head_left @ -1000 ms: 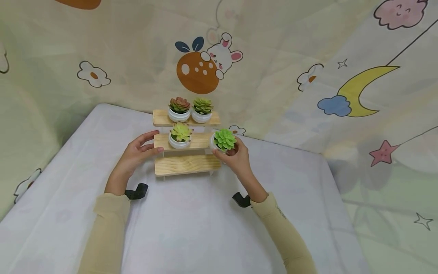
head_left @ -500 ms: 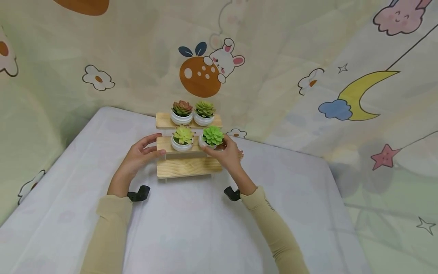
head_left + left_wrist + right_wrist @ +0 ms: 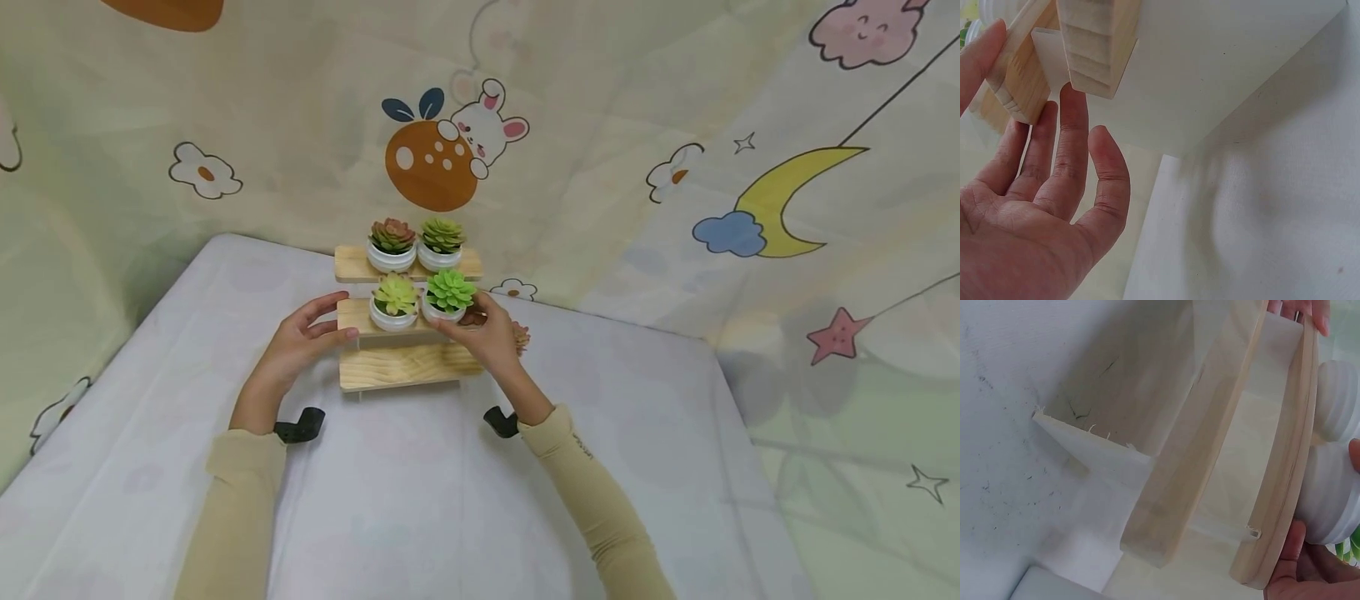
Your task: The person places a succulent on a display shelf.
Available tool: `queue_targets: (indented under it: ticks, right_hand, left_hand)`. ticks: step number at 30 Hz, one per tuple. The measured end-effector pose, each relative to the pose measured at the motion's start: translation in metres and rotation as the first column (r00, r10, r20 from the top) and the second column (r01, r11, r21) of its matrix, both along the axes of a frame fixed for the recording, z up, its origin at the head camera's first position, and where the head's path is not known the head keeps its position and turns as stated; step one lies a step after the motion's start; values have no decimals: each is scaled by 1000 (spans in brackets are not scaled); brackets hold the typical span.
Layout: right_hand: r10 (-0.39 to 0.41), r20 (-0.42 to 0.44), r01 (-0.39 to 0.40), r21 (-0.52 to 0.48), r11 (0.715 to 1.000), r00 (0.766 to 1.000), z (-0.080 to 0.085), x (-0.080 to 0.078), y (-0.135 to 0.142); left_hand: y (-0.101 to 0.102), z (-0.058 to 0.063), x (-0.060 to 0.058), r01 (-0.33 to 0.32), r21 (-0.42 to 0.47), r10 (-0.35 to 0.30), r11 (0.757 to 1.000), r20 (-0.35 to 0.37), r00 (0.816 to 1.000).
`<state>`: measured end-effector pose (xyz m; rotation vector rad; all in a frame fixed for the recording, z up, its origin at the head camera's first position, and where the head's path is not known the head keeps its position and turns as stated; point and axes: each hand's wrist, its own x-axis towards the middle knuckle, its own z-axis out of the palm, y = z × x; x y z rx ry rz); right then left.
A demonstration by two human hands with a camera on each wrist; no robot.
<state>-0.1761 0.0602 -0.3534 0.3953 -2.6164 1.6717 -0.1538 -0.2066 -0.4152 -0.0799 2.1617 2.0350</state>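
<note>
A three-tier wooden plant stand [image 3: 408, 367] holds small potted succulents in white pots. On its top shelf sit a reddish succulent [image 3: 392, 237] and a dark green one [image 3: 442, 236]. A yellow-green succulent [image 3: 395, 293] occupies the middle shelf. Beside it, my right hand [image 3: 487, 333] grips the pot of a bright green succulent [image 3: 450, 290]; in the right wrist view this white pot [image 3: 1329, 494] rests against the shelf. My left hand [image 3: 300, 342] holds the left end of the middle shelf [image 3: 1022, 81] between thumb and fingers.
A pinkish succulent [image 3: 521, 337] shows partly behind my right hand, its pot hidden. A white cloth [image 3: 405, 517] covers the table. Right behind the stand hangs a printed fabric backdrop [image 3: 585, 200].
My right hand has moved left with the bright green succulent, from the right end of the middle shelf to beside the yellow-green one. The pinkish succulent came into view. My left hand stays put.
</note>
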Motion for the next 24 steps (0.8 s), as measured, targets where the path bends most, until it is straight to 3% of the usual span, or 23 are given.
queue_targets:
  ticks: [6,13,16,20,22,24]
  right_hand:
    - [33,-23,-34,-32,999,999,4,8,4]
    - [109,-16,-110,-108,988,994,-17,-3,32]
    - [100,-66,-104,-63,993,993,-24,-7,48]
    - [68,-172,-53,88,995,983,-28,-9,71]
    - [46,-175,-16,167,986,983,-32,-9,81]
    - [13,-113,9,191,982,994,-36,-10,90]
  left_hand:
    - [1,-2,1,-7,-2,7,1000,9,1000]
    - [0,-2,0,-14,-26,14,1000,0,1000]
    - [-1,-2,0,-13,-15,13,1000,-2,1000]
    - [-2,-2,0,-1,-10,1,1000,-8,1000]
    - [-2,-1,0,2,-9,-2,1000,-9,1000]
    - [-2,-1,0,1,-5,-1,1000,-8,1000]
